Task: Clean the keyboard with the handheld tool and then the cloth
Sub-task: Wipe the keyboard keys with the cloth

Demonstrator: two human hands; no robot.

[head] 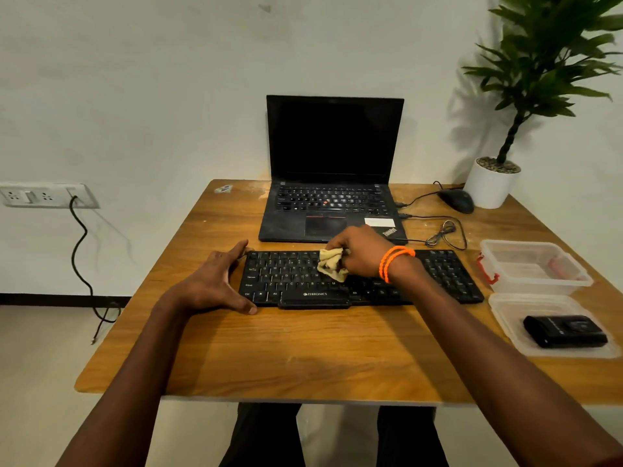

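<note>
A black keyboard (290,281) lies across the middle of the wooden table (303,352). My right hand (362,252) grips a crumpled yellow cloth (332,264) and presses it on the keys near the keyboard's centre. My left hand (215,281) braces the keyboard's left end, fingers at the top corner and thumb at the bottom corner. The black handheld tool (564,331) lies in a clear plastic lid (505,315) at the right.
An open black laptop (332,183) stands just behind the keyboard. A clear plastic box (534,267) with a red clasp sits at the right. A black mouse (456,200), its cables (445,230) and a potted plant (492,183) occupy the back right corner.
</note>
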